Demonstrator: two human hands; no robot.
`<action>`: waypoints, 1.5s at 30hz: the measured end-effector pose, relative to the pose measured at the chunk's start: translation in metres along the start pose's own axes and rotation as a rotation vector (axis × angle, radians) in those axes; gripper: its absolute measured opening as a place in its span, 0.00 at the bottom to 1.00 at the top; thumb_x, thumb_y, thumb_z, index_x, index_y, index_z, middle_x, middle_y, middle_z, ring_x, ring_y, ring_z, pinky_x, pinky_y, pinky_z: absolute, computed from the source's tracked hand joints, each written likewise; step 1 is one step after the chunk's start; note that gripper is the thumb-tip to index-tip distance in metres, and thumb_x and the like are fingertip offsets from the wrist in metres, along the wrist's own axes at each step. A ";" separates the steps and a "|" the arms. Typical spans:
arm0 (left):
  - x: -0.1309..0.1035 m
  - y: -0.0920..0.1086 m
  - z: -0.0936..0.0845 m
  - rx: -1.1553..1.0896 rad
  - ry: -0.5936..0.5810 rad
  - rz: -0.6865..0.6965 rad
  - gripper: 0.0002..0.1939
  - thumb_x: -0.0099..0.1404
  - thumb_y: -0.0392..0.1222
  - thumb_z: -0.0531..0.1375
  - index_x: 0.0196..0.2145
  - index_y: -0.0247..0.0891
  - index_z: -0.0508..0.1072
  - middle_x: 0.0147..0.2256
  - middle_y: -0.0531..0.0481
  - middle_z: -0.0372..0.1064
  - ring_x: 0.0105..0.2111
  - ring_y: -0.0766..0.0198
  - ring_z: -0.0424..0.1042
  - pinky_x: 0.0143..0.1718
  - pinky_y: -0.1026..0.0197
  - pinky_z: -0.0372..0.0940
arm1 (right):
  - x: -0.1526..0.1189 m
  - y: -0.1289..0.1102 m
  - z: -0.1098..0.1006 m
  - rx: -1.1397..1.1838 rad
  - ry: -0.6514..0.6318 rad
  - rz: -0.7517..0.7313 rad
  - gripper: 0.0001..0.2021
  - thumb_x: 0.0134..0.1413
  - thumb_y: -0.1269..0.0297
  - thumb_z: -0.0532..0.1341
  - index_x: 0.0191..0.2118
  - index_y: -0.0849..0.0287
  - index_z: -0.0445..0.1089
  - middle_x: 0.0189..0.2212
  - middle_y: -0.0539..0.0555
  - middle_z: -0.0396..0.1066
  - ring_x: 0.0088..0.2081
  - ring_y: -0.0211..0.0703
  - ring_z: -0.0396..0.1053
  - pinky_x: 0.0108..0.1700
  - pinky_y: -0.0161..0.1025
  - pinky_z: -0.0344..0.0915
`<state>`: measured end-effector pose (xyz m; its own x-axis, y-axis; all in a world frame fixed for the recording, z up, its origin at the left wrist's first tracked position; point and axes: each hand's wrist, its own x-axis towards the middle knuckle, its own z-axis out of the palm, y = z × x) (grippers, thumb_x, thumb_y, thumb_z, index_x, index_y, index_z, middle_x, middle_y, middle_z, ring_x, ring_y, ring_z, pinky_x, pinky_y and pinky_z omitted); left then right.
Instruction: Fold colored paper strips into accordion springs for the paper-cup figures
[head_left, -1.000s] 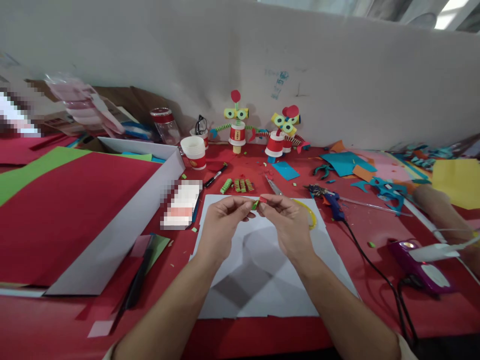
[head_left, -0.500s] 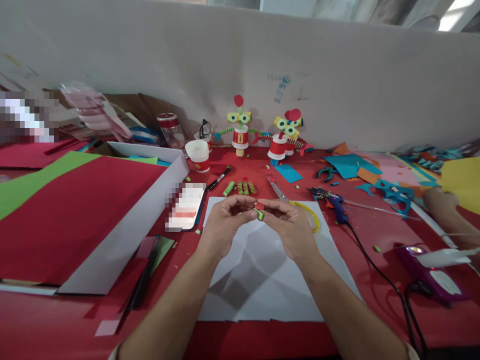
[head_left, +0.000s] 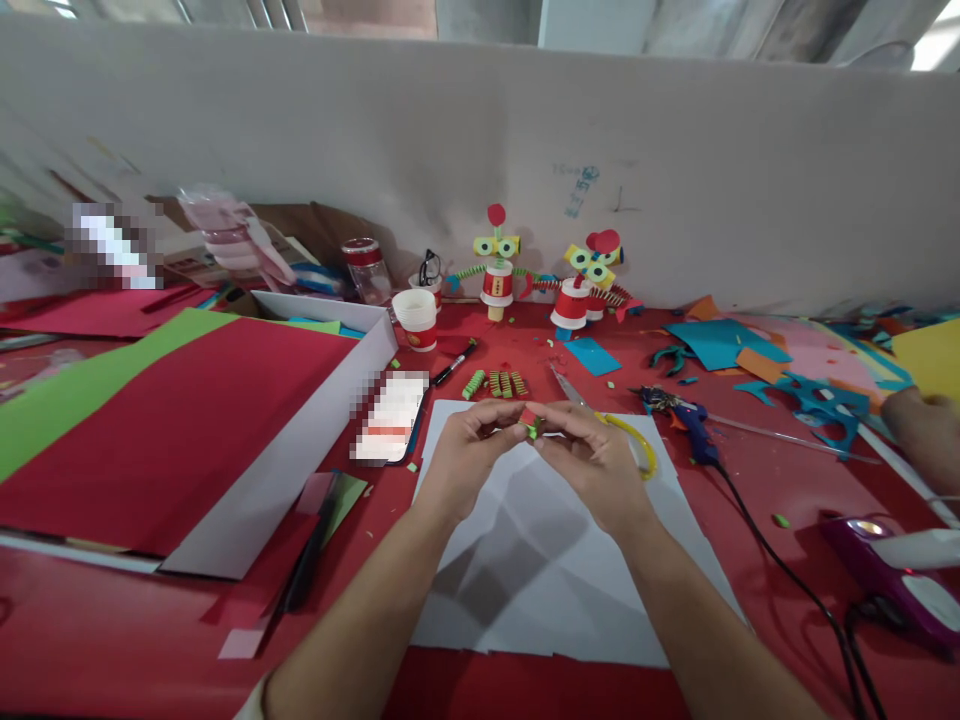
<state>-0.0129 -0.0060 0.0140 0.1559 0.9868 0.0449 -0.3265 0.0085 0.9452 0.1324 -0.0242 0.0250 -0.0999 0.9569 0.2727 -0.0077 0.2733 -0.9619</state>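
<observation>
My left hand and my right hand meet over a white sheet. Between them, thumbs and fingertips pinch a small folded paper strip, red on top and green below. Fingers hide part of the strip. Just beyond the hands lie a green folded paper spring and several shorter green-and-red ones. Scissors with yellow handles rest behind my right hand, partly covered by it.
Paper-cup figures stand by the wall. To the left are a phone, stacked paper cups and a box with a red sheet. A glue gun, its cord and a purple power socket lie right, near another person's hand.
The view has swung slightly left, so everything sits further right in the picture. Both hands keep their pinch on the paper strip, whose green part now looks more compact.
</observation>
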 end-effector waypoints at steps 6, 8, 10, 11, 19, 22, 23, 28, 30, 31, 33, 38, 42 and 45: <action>-0.002 0.001 0.003 -0.029 0.063 0.019 0.08 0.52 0.36 0.66 0.33 0.37 0.77 0.30 0.51 0.72 0.33 0.65 0.69 0.37 0.62 0.64 | -0.002 0.003 0.007 0.019 0.031 0.020 0.16 0.49 0.64 0.66 0.46 0.51 0.70 0.41 0.52 0.72 0.41 0.41 0.72 0.43 0.40 0.71; -0.002 0.002 0.005 -0.048 0.050 0.023 0.07 0.52 0.36 0.65 0.32 0.37 0.76 0.29 0.51 0.71 0.31 0.66 0.69 0.36 0.62 0.64 | -0.003 0.004 0.009 0.008 0.090 0.002 0.13 0.51 0.64 0.65 0.44 0.52 0.69 0.37 0.51 0.73 0.39 0.39 0.72 0.41 0.38 0.71; -0.003 0.004 0.007 -0.064 0.031 0.038 0.06 0.53 0.36 0.65 0.32 0.36 0.75 0.29 0.52 0.70 0.29 0.67 0.69 0.36 0.62 0.65 | -0.003 0.003 0.011 0.009 0.112 -0.018 0.09 0.52 0.64 0.64 0.41 0.53 0.68 0.35 0.50 0.74 0.37 0.38 0.73 0.40 0.37 0.71; -0.003 0.004 0.008 -0.062 0.023 0.055 0.06 0.53 0.36 0.64 0.32 0.36 0.74 0.29 0.52 0.69 0.29 0.67 0.69 0.36 0.62 0.65 | -0.004 0.003 0.011 0.005 0.117 -0.025 0.08 0.53 0.65 0.64 0.40 0.54 0.69 0.34 0.50 0.74 0.36 0.38 0.73 0.39 0.37 0.71; -0.003 -0.008 0.010 0.111 0.082 0.256 0.07 0.54 0.32 0.62 0.32 0.39 0.75 0.36 0.50 0.67 0.33 0.65 0.69 0.35 0.61 0.66 | -0.004 0.007 0.012 0.010 0.212 -0.046 0.07 0.51 0.68 0.63 0.37 0.56 0.66 0.29 0.49 0.72 0.29 0.36 0.72 0.34 0.35 0.71; -0.002 -0.013 0.009 0.200 0.139 0.373 0.07 0.54 0.33 0.63 0.32 0.40 0.76 0.36 0.50 0.67 0.39 0.61 0.68 0.41 0.60 0.65 | -0.003 0.009 0.012 0.022 0.178 -0.052 0.08 0.52 0.68 0.61 0.40 0.56 0.67 0.32 0.50 0.73 0.32 0.36 0.72 0.36 0.36 0.71; -0.001 -0.014 0.008 0.218 0.154 0.387 0.07 0.54 0.33 0.64 0.32 0.41 0.76 0.37 0.50 0.67 0.40 0.61 0.68 0.42 0.60 0.64 | -0.003 0.009 0.012 0.017 0.153 -0.053 0.09 0.53 0.68 0.61 0.41 0.56 0.68 0.34 0.51 0.74 0.33 0.37 0.73 0.38 0.37 0.72; -0.001 -0.013 0.005 0.161 0.117 0.286 0.08 0.54 0.35 0.65 0.34 0.42 0.77 0.36 0.51 0.67 0.35 0.65 0.68 0.37 0.62 0.65 | -0.002 0.003 0.005 -0.047 0.084 -0.024 0.13 0.50 0.68 0.62 0.44 0.56 0.71 0.35 0.52 0.75 0.35 0.39 0.74 0.40 0.38 0.72; -0.001 -0.009 0.003 0.078 0.057 0.174 0.08 0.53 0.35 0.65 0.34 0.41 0.77 0.31 0.53 0.68 0.29 0.68 0.67 0.32 0.64 0.64 | 0.000 0.000 0.000 -0.093 0.063 -0.020 0.13 0.48 0.70 0.62 0.43 0.57 0.72 0.32 0.51 0.75 0.33 0.39 0.74 0.37 0.37 0.73; -0.001 -0.007 0.003 0.036 0.028 0.111 0.08 0.52 0.35 0.66 0.33 0.40 0.77 0.28 0.53 0.68 0.27 0.69 0.66 0.29 0.66 0.62 | 0.000 0.000 -0.002 -0.125 0.042 -0.027 0.14 0.47 0.70 0.62 0.42 0.57 0.72 0.31 0.51 0.76 0.32 0.39 0.74 0.36 0.36 0.72; -0.001 0.000 0.001 -0.054 -0.035 -0.026 0.10 0.50 0.35 0.67 0.33 0.38 0.76 0.27 0.54 0.69 0.24 0.72 0.66 0.26 0.68 0.61 | 0.002 -0.001 -0.007 -0.201 -0.004 -0.058 0.14 0.47 0.71 0.62 0.42 0.56 0.72 0.31 0.50 0.75 0.31 0.38 0.73 0.34 0.35 0.72; 0.001 0.011 -0.004 -0.289 -0.178 -0.354 0.15 0.51 0.47 0.68 0.32 0.36 0.73 0.27 0.53 0.70 0.26 0.69 0.72 0.28 0.68 0.67 | 0.004 0.000 -0.020 -0.455 -0.085 -0.260 0.15 0.46 0.74 0.61 0.42 0.55 0.72 0.34 0.50 0.74 0.31 0.35 0.71 0.36 0.35 0.70; 0.002 0.008 -0.007 -0.252 -0.228 -0.500 0.14 0.54 0.47 0.67 0.31 0.34 0.71 0.24 0.50 0.71 0.24 0.70 0.71 0.26 0.70 0.66 | 0.007 0.001 -0.029 -0.589 -0.238 -0.433 0.17 0.49 0.77 0.58 0.44 0.53 0.72 0.41 0.52 0.74 0.42 0.40 0.71 0.46 0.39 0.68; 0.002 0.006 -0.008 -0.254 -0.228 -0.486 0.13 0.51 0.42 0.69 0.31 0.35 0.70 0.24 0.52 0.71 0.25 0.70 0.72 0.28 0.70 0.67 | 0.009 0.003 -0.031 -0.577 -0.284 -0.449 0.18 0.50 0.78 0.57 0.43 0.52 0.73 0.44 0.53 0.71 0.46 0.41 0.69 0.48 0.40 0.67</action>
<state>-0.0217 -0.0023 0.0168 0.5306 0.8005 -0.2788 -0.3761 0.5171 0.7689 0.1628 -0.0118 0.0252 -0.4611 0.7023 0.5424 0.4028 0.7103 -0.5773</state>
